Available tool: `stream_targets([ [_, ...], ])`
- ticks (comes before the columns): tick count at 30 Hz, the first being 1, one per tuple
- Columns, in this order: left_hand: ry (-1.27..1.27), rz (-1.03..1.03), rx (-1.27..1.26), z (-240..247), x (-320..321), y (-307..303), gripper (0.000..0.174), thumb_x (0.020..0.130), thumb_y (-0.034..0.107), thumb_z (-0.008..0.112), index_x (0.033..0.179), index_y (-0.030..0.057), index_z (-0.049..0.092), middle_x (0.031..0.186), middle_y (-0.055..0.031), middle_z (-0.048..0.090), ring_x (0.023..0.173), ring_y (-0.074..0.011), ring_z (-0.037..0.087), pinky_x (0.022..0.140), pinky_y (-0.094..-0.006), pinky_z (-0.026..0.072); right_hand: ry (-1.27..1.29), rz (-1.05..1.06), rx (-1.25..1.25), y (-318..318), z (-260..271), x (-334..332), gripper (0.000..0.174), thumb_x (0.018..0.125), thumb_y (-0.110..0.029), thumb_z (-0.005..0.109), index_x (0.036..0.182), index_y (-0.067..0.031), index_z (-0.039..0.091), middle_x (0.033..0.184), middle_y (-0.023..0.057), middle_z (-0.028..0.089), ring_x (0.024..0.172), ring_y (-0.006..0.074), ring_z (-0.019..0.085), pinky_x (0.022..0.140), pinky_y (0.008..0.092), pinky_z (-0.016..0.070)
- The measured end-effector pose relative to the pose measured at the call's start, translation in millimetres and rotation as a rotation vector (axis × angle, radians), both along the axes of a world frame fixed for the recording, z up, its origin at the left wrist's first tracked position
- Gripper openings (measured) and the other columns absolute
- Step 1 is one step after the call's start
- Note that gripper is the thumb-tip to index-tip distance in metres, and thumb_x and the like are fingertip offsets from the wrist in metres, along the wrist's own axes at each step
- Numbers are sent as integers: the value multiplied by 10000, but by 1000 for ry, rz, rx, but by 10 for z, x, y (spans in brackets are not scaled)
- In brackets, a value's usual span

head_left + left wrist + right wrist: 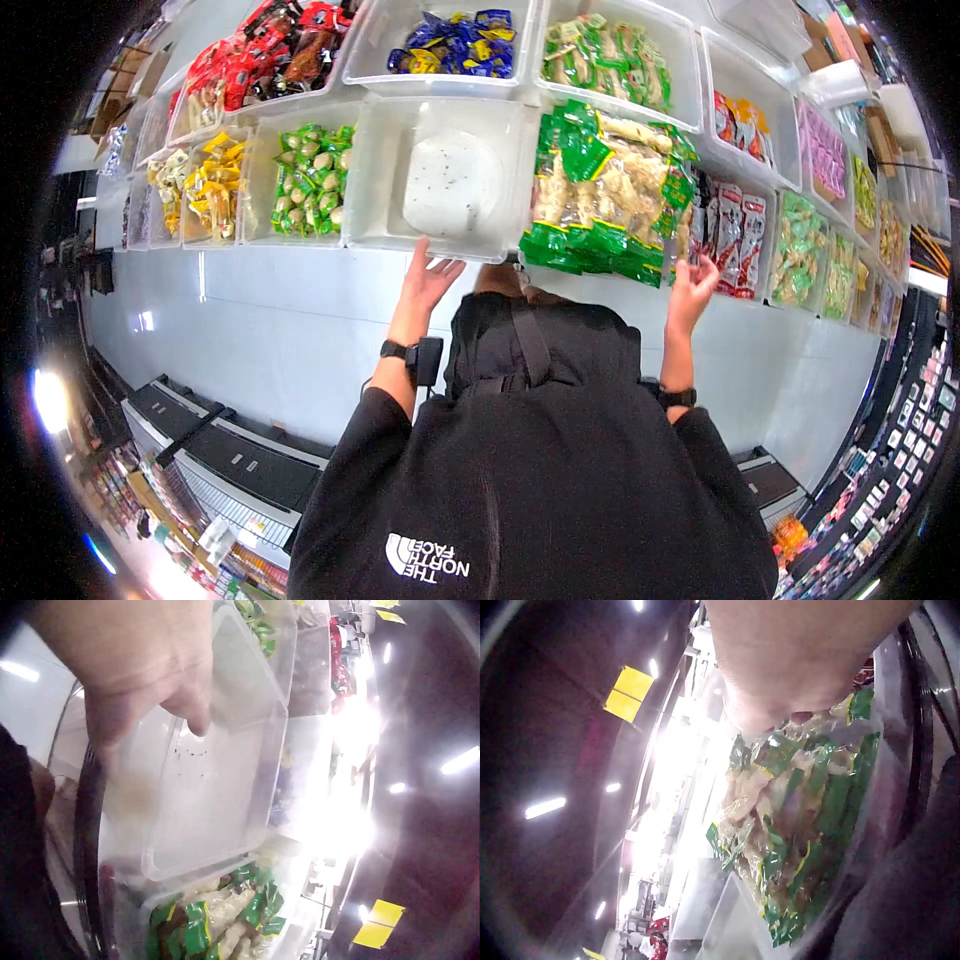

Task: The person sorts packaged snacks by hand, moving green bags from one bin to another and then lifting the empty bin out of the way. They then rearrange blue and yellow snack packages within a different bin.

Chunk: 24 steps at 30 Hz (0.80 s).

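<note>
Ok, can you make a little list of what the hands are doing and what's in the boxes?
left hand: open, fingers spread, at the front edge of the clear bin
clear bin: almost empty, a few dark specks inside
right hand: open, at the front of the green packets
green packets: heaped high, hanging over the front
contact: cannot tell whether either hand touches
</note>
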<state>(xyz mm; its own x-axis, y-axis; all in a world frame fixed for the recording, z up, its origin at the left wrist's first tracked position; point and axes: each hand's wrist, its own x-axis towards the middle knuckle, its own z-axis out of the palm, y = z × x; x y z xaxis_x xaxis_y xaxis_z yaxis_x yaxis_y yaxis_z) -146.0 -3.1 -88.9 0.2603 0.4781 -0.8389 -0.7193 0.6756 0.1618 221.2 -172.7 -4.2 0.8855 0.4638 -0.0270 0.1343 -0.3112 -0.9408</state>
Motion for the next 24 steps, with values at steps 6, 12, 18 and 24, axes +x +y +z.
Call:
stream_targets([
  [6, 60, -190, 150, -233, -51, 80, 347, 799, 56, 448, 1111, -72, 365, 1176, -272, 413, 1110, -408, 437, 869, -509, 452, 35, 15, 6, -97, 351, -469, 339, 807, -44, 567, 1110, -2, 422, 909, 55, 459, 713, 101, 470, 594, 216, 437],
  [12, 2, -193, 145, 224, -242, -265, 312, 766, 0, 440, 1070, -49, 389, 1092, -247, 490, 942, -414, 574, 745, -446, 547, 117, 209, 30, 127, 564, -799, 328, 826, -73, 559, 1121, -8, 430, 913, 42, 470, 663, 68, 480, 534, 198, 423],
  [18, 46, -269, 237, 974, -770, -777, 711, 752, -7, 472, 1370, -29, 121, 1302, -312, 345, 1075, -431, 511, 853, -428, 513, 55, 565, 102, 634, 762, -1292, 465, 843, -258, 603, 1193, -11, 420, 1041, 87, 500, 911, 159, 511, 764, 282, 436],
  [24, 72, -271, 407, 998, -1534, -1361, 682, 748, 3, 475, 1369, -23, 193, 1305, -298, 364, 1093, -393, 516, 796, -384, 546, -235, 1224, -55, 1354, 1427, -2040, 617, 750, -291, 666, 1249, -20, 425, 1244, 151, 473, 1188, 254, 422, 974, 381, 332],
])
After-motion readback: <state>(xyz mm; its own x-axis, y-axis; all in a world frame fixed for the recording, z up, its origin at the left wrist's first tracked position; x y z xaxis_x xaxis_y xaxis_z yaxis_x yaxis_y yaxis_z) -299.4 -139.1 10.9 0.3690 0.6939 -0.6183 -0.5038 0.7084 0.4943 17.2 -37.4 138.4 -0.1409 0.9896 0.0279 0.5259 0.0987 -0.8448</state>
